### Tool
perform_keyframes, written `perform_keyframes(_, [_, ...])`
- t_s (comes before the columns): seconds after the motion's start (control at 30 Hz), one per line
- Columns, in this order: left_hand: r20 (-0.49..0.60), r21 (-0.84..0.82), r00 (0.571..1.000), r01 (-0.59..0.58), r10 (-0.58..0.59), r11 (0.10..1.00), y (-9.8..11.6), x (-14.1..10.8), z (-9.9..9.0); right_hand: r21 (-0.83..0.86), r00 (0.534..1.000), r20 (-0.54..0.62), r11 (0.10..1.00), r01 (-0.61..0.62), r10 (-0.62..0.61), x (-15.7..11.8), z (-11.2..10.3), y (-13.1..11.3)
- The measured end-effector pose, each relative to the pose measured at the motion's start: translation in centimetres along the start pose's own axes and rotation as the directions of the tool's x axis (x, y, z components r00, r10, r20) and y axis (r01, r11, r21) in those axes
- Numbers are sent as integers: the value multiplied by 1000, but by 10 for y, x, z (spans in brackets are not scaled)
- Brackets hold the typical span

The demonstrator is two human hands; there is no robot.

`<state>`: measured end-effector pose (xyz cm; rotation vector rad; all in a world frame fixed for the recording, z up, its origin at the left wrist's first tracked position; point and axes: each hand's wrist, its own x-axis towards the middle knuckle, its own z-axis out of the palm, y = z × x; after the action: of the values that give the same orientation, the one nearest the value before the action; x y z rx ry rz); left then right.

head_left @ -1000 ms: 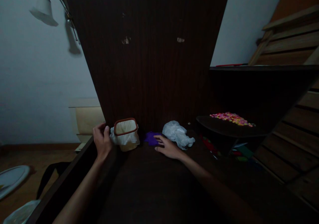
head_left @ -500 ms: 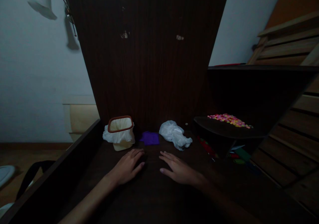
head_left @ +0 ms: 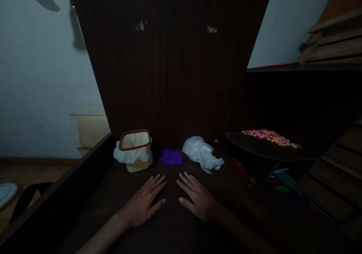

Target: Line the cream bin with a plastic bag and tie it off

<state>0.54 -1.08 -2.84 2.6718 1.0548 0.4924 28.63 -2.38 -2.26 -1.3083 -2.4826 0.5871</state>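
My left hand point(head_left: 145, 201) lies palm down on the dark wooden desk point(head_left: 166, 235), fingers spread and holding nothing. Opposite it, my right hand point(head_left: 198, 199) rests the same way, its fingers apart. Beyond the left hand stands a small cream bin point(head_left: 137, 166) with a brown rim and a white liner bag folded over its edge. A folded purple cloth-like piece point(head_left: 173, 158) lies flat between the bin and a crumpled white plastic bag point(head_left: 202, 154). That bag sits just past my right fingertips, apart from them.
A dark panel point(head_left: 172, 77) rises behind the desk. On the right, a low curved shelf point(head_left: 254, 148) carries a heap of pink and yellow bits point(head_left: 270, 136); red and green items lie beneath it. A raised side board point(head_left: 56, 193) edges the left. Wooden slats point(head_left: 339, 46) stand far right.
Both hands have settled slightly nearer to me, and their fingers are spread wider. The view has tilted a little downward. The bin, purple piece and bag stay in place.
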Motion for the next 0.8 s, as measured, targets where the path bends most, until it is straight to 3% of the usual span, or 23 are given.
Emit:
perform_keyframes(0.67, [101, 35, 994, 32, -36, 999, 7, -5, -9, -66, 1000, -8, 997, 27, -28, -18, 4, -2])
perform_keyframes(0.8, [77, 52, 997, 4, -8, 999, 6, -6, -8, -68, 1000, -1, 997, 27, -27, -18, 2, -3])
